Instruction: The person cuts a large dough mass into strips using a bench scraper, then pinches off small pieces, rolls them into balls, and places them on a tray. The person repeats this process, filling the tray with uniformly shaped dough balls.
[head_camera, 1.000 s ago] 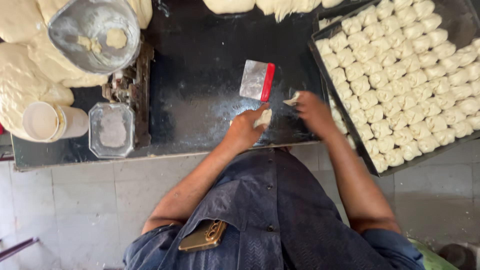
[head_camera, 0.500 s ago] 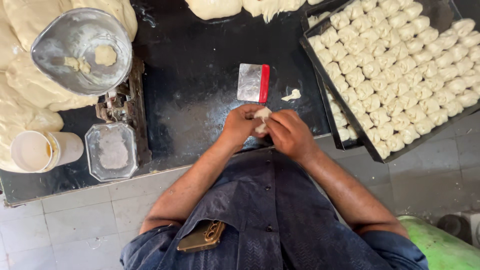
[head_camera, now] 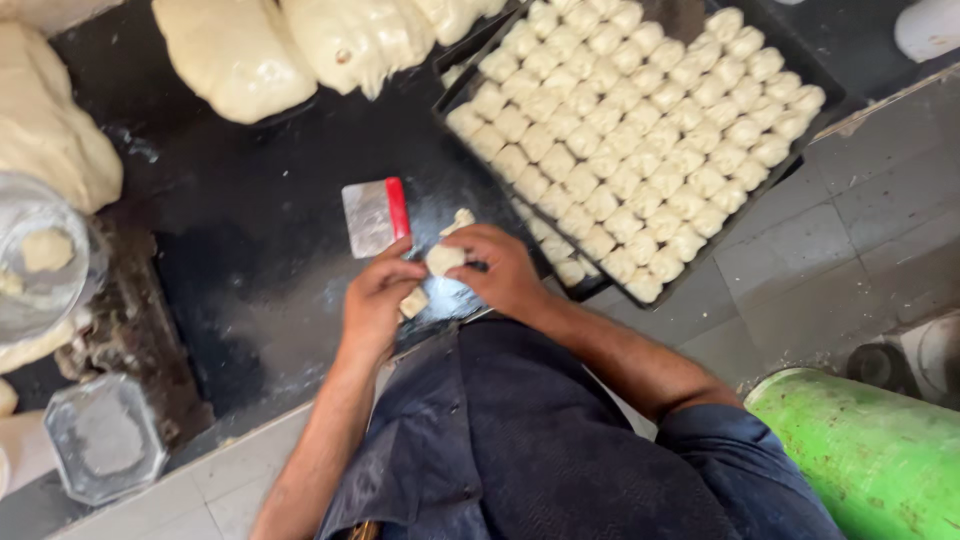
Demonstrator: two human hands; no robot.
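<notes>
Since the earlier frame, your right hand has drawn in to meet your left hand over the near edge of the dark tabletop. A metal scraper with a red handle lies just behind both hands. To its right a black tray holds close rows of dough pieces. Large dough masses sit at the far edge, and a clear lidded container at the left. Your right grip is closed on a small pale dough lump, rounded and smooth. Your left grip curls against a second dough scrap.
</notes>
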